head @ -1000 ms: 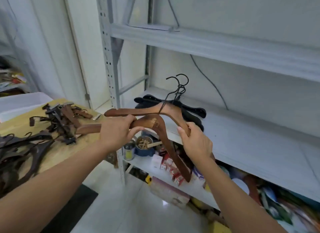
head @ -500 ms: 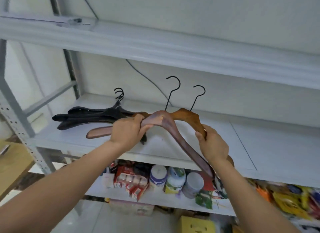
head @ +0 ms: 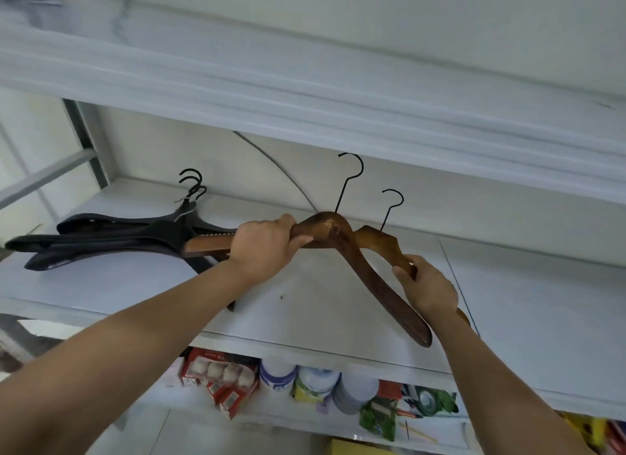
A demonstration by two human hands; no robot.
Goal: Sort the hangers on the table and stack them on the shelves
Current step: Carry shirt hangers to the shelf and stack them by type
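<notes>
Left grip and right grip each clasp an end of the two wooden hangers, held just right of the black hanger stack over the shelf; best lower them level, hooks aligned, beside that stack.

A white shelf carries a stack of black hangers at left.
</notes>
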